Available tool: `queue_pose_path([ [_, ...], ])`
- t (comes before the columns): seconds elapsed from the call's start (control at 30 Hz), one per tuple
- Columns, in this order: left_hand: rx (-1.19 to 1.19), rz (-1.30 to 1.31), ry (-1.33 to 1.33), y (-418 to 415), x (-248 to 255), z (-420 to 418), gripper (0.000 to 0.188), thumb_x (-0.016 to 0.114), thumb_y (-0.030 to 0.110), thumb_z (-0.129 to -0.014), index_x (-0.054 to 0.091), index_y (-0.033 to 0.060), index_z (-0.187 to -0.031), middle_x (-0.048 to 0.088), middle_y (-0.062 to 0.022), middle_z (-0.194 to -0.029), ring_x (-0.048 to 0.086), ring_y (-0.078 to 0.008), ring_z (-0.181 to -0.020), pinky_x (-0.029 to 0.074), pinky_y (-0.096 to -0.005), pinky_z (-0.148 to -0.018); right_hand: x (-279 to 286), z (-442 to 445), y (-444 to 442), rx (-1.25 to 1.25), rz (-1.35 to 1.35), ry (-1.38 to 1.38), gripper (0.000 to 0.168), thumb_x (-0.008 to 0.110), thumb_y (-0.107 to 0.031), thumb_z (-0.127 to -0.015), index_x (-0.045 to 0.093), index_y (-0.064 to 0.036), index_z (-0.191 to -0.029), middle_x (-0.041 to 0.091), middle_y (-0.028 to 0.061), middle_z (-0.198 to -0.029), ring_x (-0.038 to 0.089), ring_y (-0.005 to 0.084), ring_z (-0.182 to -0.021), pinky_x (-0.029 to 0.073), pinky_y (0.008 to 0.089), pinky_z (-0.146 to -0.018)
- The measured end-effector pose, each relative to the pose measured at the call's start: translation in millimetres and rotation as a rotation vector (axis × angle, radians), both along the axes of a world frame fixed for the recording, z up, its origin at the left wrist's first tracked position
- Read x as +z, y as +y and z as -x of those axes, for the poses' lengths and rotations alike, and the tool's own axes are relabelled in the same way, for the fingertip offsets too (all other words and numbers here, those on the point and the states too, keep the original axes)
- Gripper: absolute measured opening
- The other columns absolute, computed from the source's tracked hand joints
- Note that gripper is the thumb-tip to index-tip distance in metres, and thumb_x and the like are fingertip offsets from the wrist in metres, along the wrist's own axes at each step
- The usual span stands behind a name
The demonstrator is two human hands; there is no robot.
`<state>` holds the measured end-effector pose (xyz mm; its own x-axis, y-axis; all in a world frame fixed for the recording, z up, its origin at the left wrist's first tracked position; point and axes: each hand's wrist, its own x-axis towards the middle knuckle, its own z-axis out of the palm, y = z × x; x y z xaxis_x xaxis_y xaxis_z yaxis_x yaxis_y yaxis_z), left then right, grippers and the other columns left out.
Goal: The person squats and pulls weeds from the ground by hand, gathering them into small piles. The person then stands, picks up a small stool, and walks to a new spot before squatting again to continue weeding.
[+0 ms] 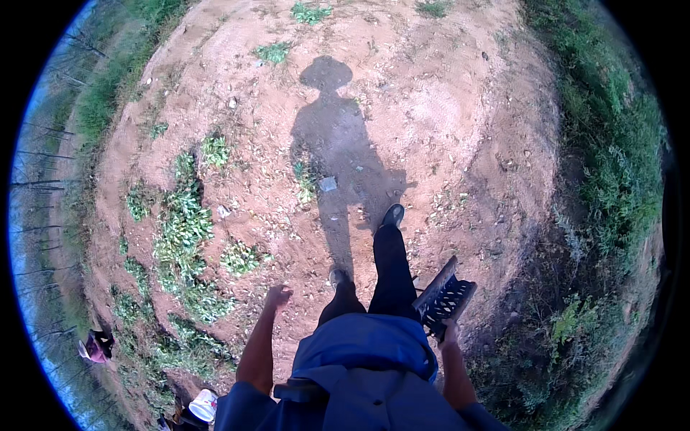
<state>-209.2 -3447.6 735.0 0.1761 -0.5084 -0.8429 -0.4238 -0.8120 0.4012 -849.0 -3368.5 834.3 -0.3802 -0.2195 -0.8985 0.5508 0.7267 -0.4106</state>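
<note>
My right hand [448, 333] grips a dark plastic crate [445, 299] with slotted sides by its edge. The crate hangs tilted beside my right leg. My left hand [280, 297] is held out on the other side, its fingers loosely curled, and I see nothing in it. Below that hand lies bare reddish soil [285, 253] strewn with dry leaf bits. My right shoe [393, 215] is set forward, and the left shoe [338, 276] is farther back.
Leafy green plants [183, 231] grow in patches on the left. Dense bushes [614, 183] line the right edge. A pale flat scrap [328, 183] lies ahead in my shadow. A white bucket [204, 405] is at the lower left; a person [97, 347] is at the far left.
</note>
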Motion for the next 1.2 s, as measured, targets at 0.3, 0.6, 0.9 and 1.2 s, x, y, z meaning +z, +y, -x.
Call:
queue_pose_path([
  [0.3, -0.039, -0.135, -0.028, -25.3, 31.4, 89.5, 0.045, 0.076, 0.041, -0.086, 0.075, 0.0099, -0.118, 0.077, -0.0161, -0.090, 0.076, -0.0247, -0.078, 0.060, -0.0371, -0.077, -35.9, 81.7, -196.2, 0.086, -0.078, -0.093, 0.031, 0.064, -0.016, -0.082, 0.063, -0.005, -0.111, 0.070, 0.0095, -0.086, 0.065, 0.0221, -0.058, 0.051, 0.0328, -0.043],
  [0.6, 0.065, 0.044, 0.028, -193.4, 63.6, 171.6, 0.050, 0.073, 0.043, -0.087, 0.072, 0.0064, -0.121, 0.076, -0.0143, -0.083, 0.075, -0.0248, -0.078, 0.059, -0.0389, -0.074, -7.5, 138.2, -371.5, 0.226, 0.181, 0.131, 0.037, 0.065, -0.004, -0.076, 0.061, -0.001, -0.113, 0.066, 0.0075, -0.091, 0.067, 0.0225, -0.071, 0.055, 0.0362, -0.061],
  [0.9, 0.044, -0.027, -0.042, -267.0, 51.4, 199.4, 0.041, 0.073, 0.039, -0.088, 0.075, 0.0092, -0.117, 0.077, -0.0176, -0.091, 0.076, -0.0259, -0.086, 0.059, -0.0384, -0.079, -14.2, 200.7, -460.5, 0.339, 0.027, 0.220, 0.055, 0.065, -0.005, -0.072, 0.053, -0.001, -0.126, 0.062, 0.0090, -0.102, 0.064, 0.0225, -0.085, 0.054, 0.0377, -0.072],
  [1.2, -0.232, -0.043, -0.104, -364.7, 39.1, 243.5, 0.053, 0.077, 0.054, -0.083, 0.076, 0.0139, -0.117, 0.076, -0.0200, -0.106, 0.073, -0.0331, -0.104, 0.057, -0.0428, -0.091, -28.1, 244.4, -511.0, 0.359, -0.130, 0.243, 0.036, 0.067, -0.006, -0.074, 0.064, 0.001, -0.110, 0.067, 0.0118, -0.090, 0.068, 0.0265, -0.071, 0.056, 0.0410, -0.056],
])
